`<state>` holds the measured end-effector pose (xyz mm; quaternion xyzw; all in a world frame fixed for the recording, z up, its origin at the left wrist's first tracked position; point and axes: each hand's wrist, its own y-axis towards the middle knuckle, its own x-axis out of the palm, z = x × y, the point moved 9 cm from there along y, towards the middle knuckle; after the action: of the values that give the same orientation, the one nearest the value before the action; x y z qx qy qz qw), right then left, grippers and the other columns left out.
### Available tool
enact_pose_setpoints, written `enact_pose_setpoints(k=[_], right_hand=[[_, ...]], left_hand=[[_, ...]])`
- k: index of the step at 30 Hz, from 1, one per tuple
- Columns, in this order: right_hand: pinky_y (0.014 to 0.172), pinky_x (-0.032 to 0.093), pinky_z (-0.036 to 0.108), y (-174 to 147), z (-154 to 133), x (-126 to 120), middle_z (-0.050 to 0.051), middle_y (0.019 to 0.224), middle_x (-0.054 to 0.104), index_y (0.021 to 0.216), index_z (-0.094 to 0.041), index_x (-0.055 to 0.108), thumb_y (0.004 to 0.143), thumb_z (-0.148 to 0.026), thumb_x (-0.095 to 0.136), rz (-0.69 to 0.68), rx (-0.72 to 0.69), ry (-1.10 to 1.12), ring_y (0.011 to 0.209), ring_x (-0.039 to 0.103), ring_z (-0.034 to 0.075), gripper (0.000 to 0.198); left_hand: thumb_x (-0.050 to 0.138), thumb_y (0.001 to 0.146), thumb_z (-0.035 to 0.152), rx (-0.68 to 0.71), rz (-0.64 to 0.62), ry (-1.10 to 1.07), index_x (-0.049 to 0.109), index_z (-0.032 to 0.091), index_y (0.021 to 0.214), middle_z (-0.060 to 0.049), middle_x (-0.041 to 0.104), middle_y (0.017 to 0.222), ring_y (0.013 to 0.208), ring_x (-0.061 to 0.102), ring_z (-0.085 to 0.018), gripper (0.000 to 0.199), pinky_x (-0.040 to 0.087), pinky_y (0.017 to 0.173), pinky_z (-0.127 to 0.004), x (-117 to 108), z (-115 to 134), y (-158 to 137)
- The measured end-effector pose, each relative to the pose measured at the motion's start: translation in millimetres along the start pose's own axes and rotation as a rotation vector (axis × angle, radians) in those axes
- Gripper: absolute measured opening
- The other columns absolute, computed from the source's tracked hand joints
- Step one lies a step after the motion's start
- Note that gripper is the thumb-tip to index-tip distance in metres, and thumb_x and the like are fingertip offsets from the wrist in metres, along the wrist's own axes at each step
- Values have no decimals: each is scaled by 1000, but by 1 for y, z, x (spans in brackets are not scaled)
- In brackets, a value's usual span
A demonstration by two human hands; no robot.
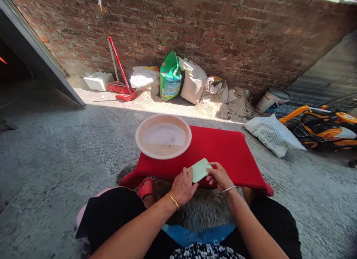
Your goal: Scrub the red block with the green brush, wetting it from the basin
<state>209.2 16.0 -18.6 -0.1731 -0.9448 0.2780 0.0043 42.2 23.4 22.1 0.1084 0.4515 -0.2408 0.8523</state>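
Between my two hands is a pale green smartphone (199, 170), tilted, with a small dark dot near its upper right corner. My left hand (184, 184) grips the left end, thumb along the lower edge. The right end is pinched between thumb and fingers of my right hand (219, 176). Both hands are above the near edge of a red cloth (223, 147) spread over a low surface. Beyond them, a round pinkish basin (143, 151) with water and a small dark patch in it rests at the cloth's left side.
Against the brick wall lean a red broom and dustpan (125, 96), a green sack (170, 77) and a white sack (193, 82), near spilled grain (240, 103). A flat white bag (273, 134), a bucket (275, 99) and an orange-black toy vehicle (329, 129) are at right.
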Motion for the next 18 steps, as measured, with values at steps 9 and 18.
enact_pose_setpoints(k=[9,18], right_hand=[[33,31,18,-9,-13,-25,-9,53,49,115,-16,50,66,-46,63,-7,-215,-16,39,42,8,59],[100,39,40,-44,-51,13,13,138,46,144,-18,30,68,-56,66,237,-575,-285,118,51,25,92]], left_hand=[[46,84,28,-238,-240,-840,47,18,118,1,59,78,46,53,-7,36,40,41,-19,41,11,3],[44,85,18,89,224,-237,55,19,98,-4,66,87,77,63,-16,17,47,70,-27,-8,23,10]])
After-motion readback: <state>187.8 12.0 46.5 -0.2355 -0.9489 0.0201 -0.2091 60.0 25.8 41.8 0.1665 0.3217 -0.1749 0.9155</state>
